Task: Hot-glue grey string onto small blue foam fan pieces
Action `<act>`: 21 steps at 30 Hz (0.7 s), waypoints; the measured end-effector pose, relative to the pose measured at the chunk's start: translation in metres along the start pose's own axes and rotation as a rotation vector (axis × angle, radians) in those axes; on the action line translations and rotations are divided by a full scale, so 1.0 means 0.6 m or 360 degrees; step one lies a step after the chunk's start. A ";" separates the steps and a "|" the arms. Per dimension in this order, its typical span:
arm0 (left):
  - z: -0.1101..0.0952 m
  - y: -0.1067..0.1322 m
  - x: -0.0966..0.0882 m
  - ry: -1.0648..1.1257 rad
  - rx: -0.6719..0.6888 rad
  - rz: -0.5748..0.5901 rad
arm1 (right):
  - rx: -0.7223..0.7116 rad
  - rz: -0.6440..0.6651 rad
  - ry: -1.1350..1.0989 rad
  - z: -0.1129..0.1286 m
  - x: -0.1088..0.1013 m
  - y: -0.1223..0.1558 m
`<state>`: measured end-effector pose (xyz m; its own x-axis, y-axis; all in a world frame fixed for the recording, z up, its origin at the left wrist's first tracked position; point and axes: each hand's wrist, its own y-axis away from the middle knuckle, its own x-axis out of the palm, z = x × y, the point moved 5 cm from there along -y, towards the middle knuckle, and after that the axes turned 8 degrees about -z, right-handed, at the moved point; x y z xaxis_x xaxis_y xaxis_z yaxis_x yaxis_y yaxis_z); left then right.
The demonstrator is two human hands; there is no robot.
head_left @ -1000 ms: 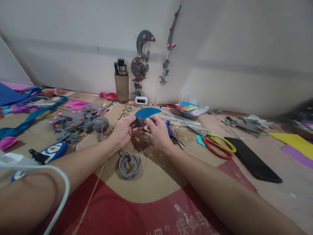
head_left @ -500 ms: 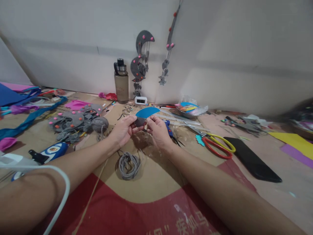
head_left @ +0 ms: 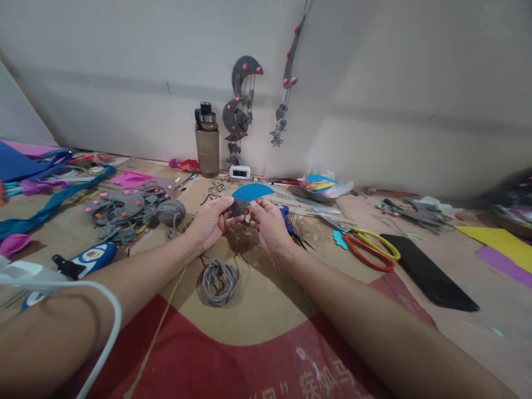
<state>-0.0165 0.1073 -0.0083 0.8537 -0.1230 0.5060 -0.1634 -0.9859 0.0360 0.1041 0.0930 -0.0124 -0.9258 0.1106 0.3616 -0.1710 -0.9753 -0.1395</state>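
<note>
Both my hands meet above the middle of the cardboard sheet [head_left: 257,310]. My left hand [head_left: 210,221] and my right hand [head_left: 270,224] each pinch the lower edge of a blue crescent-shaped foam piece [head_left: 251,191], with a small grey felt piece [head_left: 238,208] held between the fingertips under it. A coil of grey cord [head_left: 219,280] lies on the cardboard just below my hands. A blue glue gun [head_left: 287,217] lies partly hidden behind my right hand.
Red-and-yellow scissors [head_left: 366,244] and a black flat case [head_left: 428,274] lie to the right. Grey felt pieces with pink dots [head_left: 124,208] and a yarn ball [head_left: 171,210] sit left. A bottle [head_left: 207,141], a small white clock [head_left: 240,172] and hanging grey mobiles [head_left: 239,105] stand at the wall.
The hands and the blue piece have barely shifted; the view has dipped slightly.
</note>
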 end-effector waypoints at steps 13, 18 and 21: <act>-0.004 0.005 0.001 0.0028 0.0046 -0.0016 | -0.0090 -0.0015 0.0075 -0.001 -0.004 0.000; 0.000 0.001 -0.003 0.0030 -0.0022 -0.0066 | -0.0181 0.0035 0.0209 0.002 -0.002 0.002; 0.001 -0.002 -0.005 0.0039 -0.0091 -0.0057 | -0.0174 0.0092 0.0218 0.003 0.000 0.002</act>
<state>-0.0187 0.1087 -0.0101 0.8472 -0.0839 0.5246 -0.1613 -0.9815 0.1035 0.1048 0.0915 -0.0108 -0.9710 0.0875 0.2223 -0.1451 -0.9551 -0.2581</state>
